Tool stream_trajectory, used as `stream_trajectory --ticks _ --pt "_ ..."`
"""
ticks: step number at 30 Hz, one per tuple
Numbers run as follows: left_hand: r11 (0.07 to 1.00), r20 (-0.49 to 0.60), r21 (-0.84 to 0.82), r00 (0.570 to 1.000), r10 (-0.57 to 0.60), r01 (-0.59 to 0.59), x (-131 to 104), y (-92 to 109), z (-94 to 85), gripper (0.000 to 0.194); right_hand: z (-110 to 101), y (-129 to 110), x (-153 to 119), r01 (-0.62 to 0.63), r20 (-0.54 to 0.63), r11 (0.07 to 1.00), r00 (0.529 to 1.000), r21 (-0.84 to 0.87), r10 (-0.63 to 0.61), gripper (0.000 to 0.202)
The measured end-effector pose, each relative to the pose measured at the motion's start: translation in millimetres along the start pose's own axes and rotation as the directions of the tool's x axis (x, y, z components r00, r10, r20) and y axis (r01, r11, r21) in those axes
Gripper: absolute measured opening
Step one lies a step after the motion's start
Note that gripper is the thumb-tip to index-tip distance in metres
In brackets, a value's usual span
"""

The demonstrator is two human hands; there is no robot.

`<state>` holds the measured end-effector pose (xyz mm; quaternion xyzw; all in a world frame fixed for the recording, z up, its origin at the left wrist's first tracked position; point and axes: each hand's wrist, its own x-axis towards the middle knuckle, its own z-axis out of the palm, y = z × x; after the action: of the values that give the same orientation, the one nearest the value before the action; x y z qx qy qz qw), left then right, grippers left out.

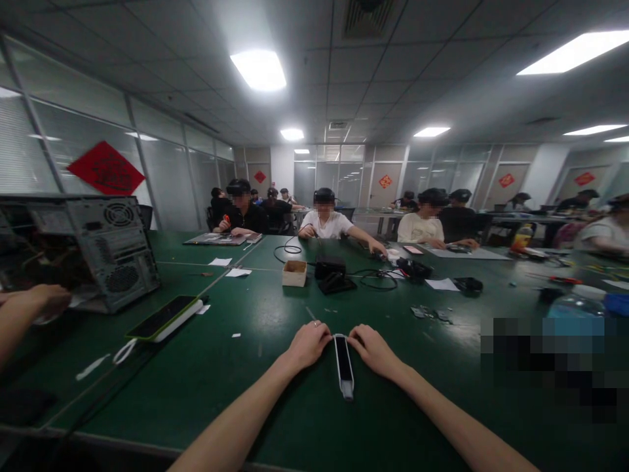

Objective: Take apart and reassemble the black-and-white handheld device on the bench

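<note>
A slim white-edged device (344,367) with a long dark face and a grey near end lies in front of me on the green table. My left hand (309,342) is closed, its fingertips pressed to the left side of the device's far end. From the right, my right hand (372,349) meets the same end with bent, closed fingers. Just beyond my left hand a thin pale strip (310,314) shows; whether the hand touches it I cannot tell.
An opened computer case (118,249) stands at the left, with another person's hand (37,305) at it. A green-edged phone (162,318) lies nearby. A small box (294,274), black cables (378,278) and metal pieces (431,314) lie ahead. Several people sit across the table.
</note>
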<state>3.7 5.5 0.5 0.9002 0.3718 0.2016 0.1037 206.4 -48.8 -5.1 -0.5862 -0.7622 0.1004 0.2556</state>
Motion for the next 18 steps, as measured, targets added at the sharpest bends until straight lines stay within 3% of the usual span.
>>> stream_trajectory --ticks 4,7,9,11,14,18 --pt "0.999 -0.005 -0.032 1.0 0.01 -0.011 0 -1 -0.5 0.015 -5 6 0 0.004 -0.006 0.999 1.0 -0.034 -0.005 0.037" --pt "0.998 -0.007 -0.054 0.999 0.035 -0.035 1 -3 -0.7 0.016 -18 39 1 -0.16 -0.145 0.973 0.98 -0.169 0.136 0.045" --pt "0.997 0.003 -0.064 0.999 0.044 -0.044 2 -3 -1.1 0.017 -32 75 0 -0.401 -0.289 0.878 0.901 -0.261 0.325 0.053" --pt "0.997 0.014 -0.071 0.999 0.035 -0.034 2 -3 -1.8 0.018 -46 115 -2 -0.614 -0.424 0.738 0.769 -0.28 0.478 0.061" --pt "0.996 0.03 -0.083 0.999 0.017 -0.014 1 -3 -3.1 0.02 -65 169 -2 -0.792 -0.518 0.574 0.588 -0.209 0.622 0.073" --pt "0.995 0.045 -0.1 0.999 0.005 0.0 1 -4 -2.8 0.019 -83 218 7 -0.851 -0.458 0.505 0.509 -0.142 0.729 0.087"
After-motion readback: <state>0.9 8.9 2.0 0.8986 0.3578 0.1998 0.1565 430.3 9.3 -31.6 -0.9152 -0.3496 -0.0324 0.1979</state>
